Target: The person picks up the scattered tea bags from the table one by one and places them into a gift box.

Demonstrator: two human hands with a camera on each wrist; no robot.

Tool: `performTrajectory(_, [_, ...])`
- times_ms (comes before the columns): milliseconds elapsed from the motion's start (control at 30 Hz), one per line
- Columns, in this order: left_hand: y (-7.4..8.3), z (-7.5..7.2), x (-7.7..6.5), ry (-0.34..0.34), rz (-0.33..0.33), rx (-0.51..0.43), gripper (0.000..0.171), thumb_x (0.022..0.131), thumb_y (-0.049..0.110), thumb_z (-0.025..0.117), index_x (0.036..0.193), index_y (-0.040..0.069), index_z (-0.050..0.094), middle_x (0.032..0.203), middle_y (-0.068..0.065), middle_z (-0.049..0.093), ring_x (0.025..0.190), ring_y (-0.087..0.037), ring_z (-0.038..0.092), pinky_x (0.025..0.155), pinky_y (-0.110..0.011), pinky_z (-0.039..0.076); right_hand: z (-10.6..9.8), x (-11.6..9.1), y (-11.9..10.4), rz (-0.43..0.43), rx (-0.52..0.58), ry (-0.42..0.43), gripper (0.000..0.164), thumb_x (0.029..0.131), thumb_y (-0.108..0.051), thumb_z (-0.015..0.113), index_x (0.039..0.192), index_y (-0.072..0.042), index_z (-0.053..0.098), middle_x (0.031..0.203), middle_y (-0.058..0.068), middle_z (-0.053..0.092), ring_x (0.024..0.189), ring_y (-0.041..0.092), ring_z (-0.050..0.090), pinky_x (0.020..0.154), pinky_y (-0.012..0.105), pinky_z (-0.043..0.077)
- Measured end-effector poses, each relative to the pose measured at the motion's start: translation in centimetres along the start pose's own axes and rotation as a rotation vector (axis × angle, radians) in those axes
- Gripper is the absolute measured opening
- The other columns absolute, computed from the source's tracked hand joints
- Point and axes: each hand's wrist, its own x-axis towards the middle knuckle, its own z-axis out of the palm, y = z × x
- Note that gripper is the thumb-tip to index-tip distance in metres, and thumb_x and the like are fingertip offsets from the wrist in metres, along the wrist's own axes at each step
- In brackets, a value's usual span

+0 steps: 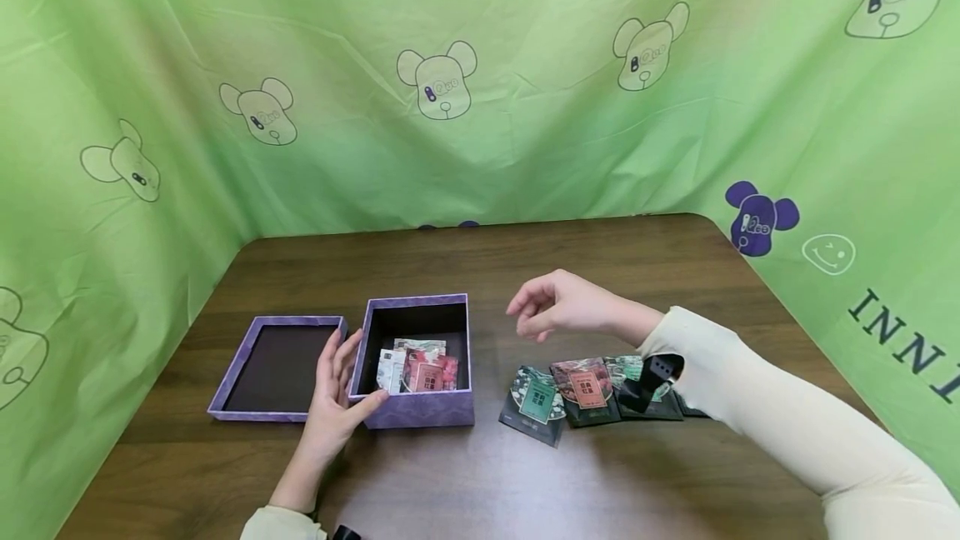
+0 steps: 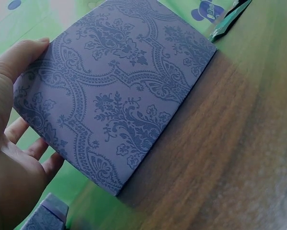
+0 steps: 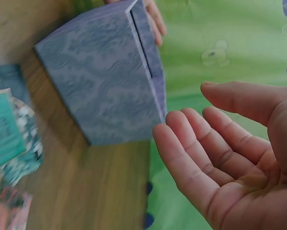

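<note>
A purple patterned box point(image 1: 420, 411) with a black inside stands on the table, its top off. In it lie several tea sachets point(image 1: 427, 376), pink-red and whitish, toward the near side. My left hand point(image 1: 335, 390) holds the box's near left corner, thumb on the front rim and fingers along the left wall. Right of the box my right hand point(image 1: 558, 304) hovers above the table, fingers loosely bent and nothing in them. Below it lie a green-labelled tea sachet point(image 1: 536, 402), set at a slant, and a red-labelled sachet point(image 1: 587, 390). Further sachets are partly hidden by the right wrist.
The box's lid point(image 1: 281, 369) lies inside up, left of the box and close to the left fingers. A brown wooden table point(image 1: 487, 490) carries everything. Green cloth point(image 1: 480, 157) printed with bear heads hangs behind and at both sides.
</note>
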Motion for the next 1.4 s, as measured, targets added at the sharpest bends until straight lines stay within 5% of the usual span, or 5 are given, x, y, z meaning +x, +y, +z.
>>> performTrajectory(267, [0.2,-0.1,0.0,0.002,0.015,0.003,0.098,0.079,-0.02,0.069,0.155,0.006,0.013,0.152,-0.001,0.038,0.137,-0.009,0.037,0.11,-0.017,0.029,-1.5,-2.4,1.4,0.042,-0.019,0.048,0.027,0.085,0.001,0.07,0.109,0.012,0.063,0.087,0.01,0.07,0.077,0.025,0.069,0.071,0.039,0.059])
performTrajectory(600, [0.0,0.1,0.0,0.014,-0.028,0.032,0.099,0.077,-0.023,0.067,0.151,-0.011,0.002,0.15,0.003,0.038,0.136,-0.007,0.037,0.11,-0.017,0.028,-4.3,-6.9,5.1,0.179,0.024,0.141,0.041,0.084,0.0,0.073,0.116,0.018,0.056,0.091,0.011,0.069,0.08,0.021,0.068,0.072,0.036,0.059])
performTrajectory(867, [-0.3,0.0,0.0,0.003,0.004,0.023,0.099,0.078,-0.021,0.068,0.153,-0.006,0.005,0.152,-0.001,0.037,0.138,-0.009,0.036,0.111,-0.018,0.026,-6.4,-10.7,8.4,0.243,0.053,0.217,0.045,0.089,0.0,0.068,0.121,0.024,0.048,0.091,0.01,0.069,0.077,0.02,0.069,0.068,0.038,0.059])
performTrajectory(1167, [-0.2,0.0,0.1,0.007,0.004,0.021,0.099,0.078,-0.022,0.067,0.154,-0.001,0.008,0.152,0.0,0.037,0.138,-0.009,0.036,0.111,-0.018,0.027,-7.4,-14.2,10.5,0.263,-0.013,0.278,0.033,0.091,-0.002,0.067,0.115,0.018,0.056,0.088,-0.003,0.07,0.079,0.013,0.067,0.069,0.032,0.058])
performTrajectory(1400, [-0.2,0.0,0.2,0.0,0.026,0.013,0.097,0.079,-0.022,0.067,0.153,-0.004,0.008,0.152,-0.002,0.038,0.137,-0.01,0.037,0.111,-0.018,0.027,-8.9,-16.5,12.0,0.375,-0.15,0.386,0.045,0.089,-0.007,0.072,0.12,0.019,0.053,0.096,0.009,0.068,0.08,0.013,0.065,0.068,0.036,0.057])
